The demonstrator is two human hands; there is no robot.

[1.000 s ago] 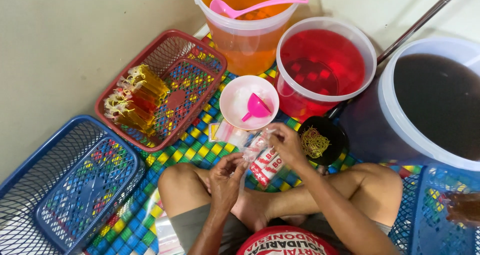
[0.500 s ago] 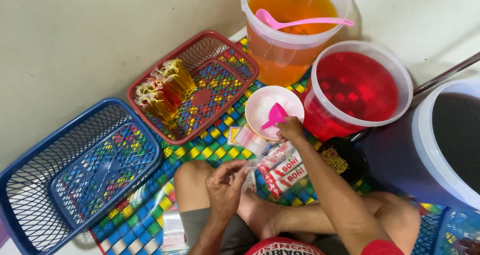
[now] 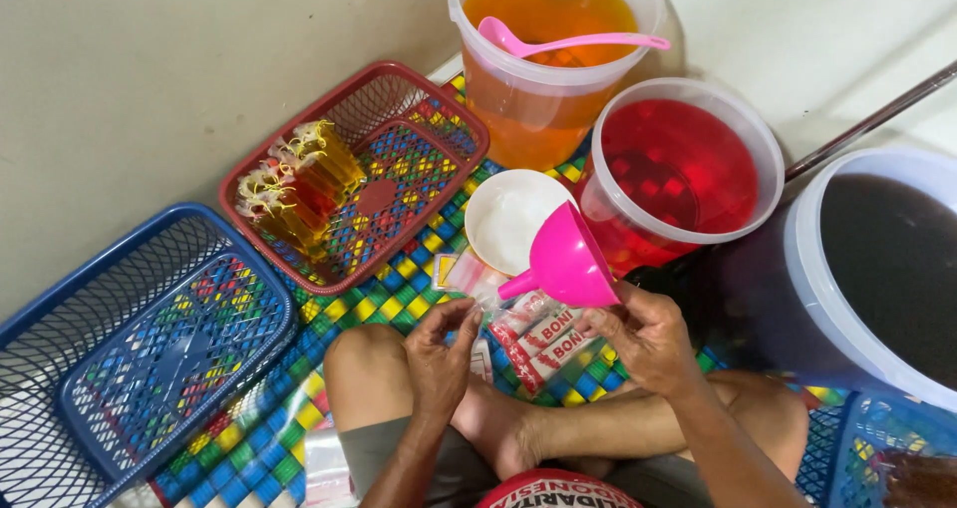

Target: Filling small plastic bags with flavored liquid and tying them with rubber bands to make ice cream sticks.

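Lifted from its bowl [image 3: 508,219], pink funnel [image 3: 566,264] (right hand [image 3: 643,334]) meets left hand [image 3: 439,343].

- Funnel [image 3: 570,262]: glossy pink plastic, smooth.
- Small bag [image 3: 485,287]: thin clear plastic film (crinkled).
- Buckets [image 3: 554,74]: translucent smooth plastic.
- Baskets [image 3: 394,129]: moulded plastic mesh.
- Mat [image 3: 249,438]: woven, chequered, slight sheen.

the funnel [image 3: 570,262] sits in the right hand [image 3: 646,337], its spout pointing left toward the left hand [image 3: 440,353]. behind it stands a small bowl [image 3: 510,221] on the woven mat [image 3: 249,438]. farther back is a bucket [image 3: 554,59] with a ladle [image 3: 558,41] in it; two more buckets stand to its right. left of the bowl lies a basket [image 3: 359,169] holding filled packets [image 3: 294,184]; an empty basket [image 3: 130,348] lies left of that.
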